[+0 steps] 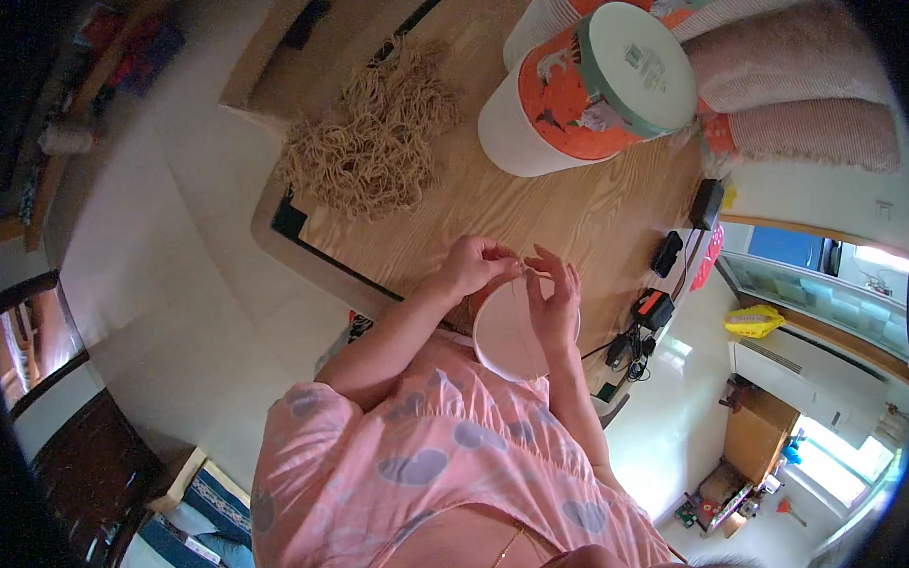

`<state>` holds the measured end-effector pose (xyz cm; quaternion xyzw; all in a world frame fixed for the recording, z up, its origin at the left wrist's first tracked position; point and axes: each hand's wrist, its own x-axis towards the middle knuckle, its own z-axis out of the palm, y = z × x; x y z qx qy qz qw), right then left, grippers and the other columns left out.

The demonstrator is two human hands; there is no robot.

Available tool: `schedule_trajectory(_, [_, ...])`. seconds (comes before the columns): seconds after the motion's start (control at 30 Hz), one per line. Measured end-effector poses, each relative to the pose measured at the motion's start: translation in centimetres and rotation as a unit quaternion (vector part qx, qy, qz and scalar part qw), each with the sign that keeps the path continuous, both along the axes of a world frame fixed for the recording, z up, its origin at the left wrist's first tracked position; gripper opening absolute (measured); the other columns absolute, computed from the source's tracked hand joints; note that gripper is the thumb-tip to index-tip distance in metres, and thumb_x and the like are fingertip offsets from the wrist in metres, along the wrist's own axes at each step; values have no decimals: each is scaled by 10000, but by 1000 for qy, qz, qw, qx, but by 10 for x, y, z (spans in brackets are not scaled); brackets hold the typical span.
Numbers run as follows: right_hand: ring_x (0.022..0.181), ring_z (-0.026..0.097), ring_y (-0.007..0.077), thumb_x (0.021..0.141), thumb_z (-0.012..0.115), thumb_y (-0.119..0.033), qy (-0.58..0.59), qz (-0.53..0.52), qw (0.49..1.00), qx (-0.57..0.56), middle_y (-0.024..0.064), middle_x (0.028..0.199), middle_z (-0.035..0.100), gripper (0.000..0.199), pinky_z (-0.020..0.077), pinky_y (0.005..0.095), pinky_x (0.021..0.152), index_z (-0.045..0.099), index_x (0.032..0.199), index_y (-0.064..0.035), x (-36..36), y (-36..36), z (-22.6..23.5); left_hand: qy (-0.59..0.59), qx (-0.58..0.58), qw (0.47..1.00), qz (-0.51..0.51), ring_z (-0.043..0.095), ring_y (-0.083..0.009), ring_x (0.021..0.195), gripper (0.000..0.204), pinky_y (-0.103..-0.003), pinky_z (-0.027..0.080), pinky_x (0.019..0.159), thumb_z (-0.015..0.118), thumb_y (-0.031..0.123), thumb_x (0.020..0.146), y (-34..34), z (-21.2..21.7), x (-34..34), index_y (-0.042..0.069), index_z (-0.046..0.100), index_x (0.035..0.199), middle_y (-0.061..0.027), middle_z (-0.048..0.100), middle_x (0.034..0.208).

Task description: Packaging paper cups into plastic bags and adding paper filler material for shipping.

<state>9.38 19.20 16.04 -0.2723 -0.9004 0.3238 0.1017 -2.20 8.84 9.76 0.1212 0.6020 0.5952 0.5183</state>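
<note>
Head view: over the near edge of the pale wooden table, the left hand pinches a thin tan cord at the rim of a round white paper lantern shade, which the right hand grips, fingers spread over it. A heap of tan twine lies well apart.

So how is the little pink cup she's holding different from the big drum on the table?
The pink cup is small and plain; the big drum is far larger, white with an orange picture band. The cup is held in both hands, left hand and right hand; the drum lies tilted on the wooden table. Both are round.
</note>
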Motion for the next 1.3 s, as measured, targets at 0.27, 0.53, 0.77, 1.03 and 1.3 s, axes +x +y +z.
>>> schedule_trajectory(0.27, [863,620,205,802,637,-100,-14,5,997,-78,30,805,664,366,324,427,976,539,1154,-113,-9,1,6,73,33,997,9,609,-102,680,135,-255,492,639,684,126,773,-4,-20,2,17,675,850,-47,665,744])
schedule_trajectory(0.53, [862,630,160,804,634,-104,-26,-13,989,-147,-6,782,657,384,247,487,1032,519,1168,-144,-6,6,-6,56,12,998,29,608,-101,705,124,-251,491,658,677,124,782,-12,-18,-1,20,669,849,-46,663,761])
schedule_trajectory(0.77, [849,632,162,806,624,-80,-21,-15,992,-127,-2,779,655,360,248,480,1027,530,1148,-145,-9,3,-1,-87,54,993,66,602,-110,818,210,-252,483,759,647,159,834,-14,-6,-6,25,638,996,-33,659,890])
schedule_trajectory(1.03, [892,589,206,794,611,-22,-19,-10,994,-111,71,841,627,283,470,329,803,568,1070,-70,-14,-1,10,-24,65,998,-14,602,-106,809,162,-254,486,763,643,116,828,-5,-23,4,20,655,958,-31,659,873])
schedule_trajectory(1.3, [788,616,187,770,647,-65,-4,25,996,-90,31,806,634,289,344,420,967,572,1047,-103,-11,2,-1,60,5,998,-12,613,-102,751,166,-253,496,687,666,102,786,-13,-7,-3,-8,658,910,-51,669,821])
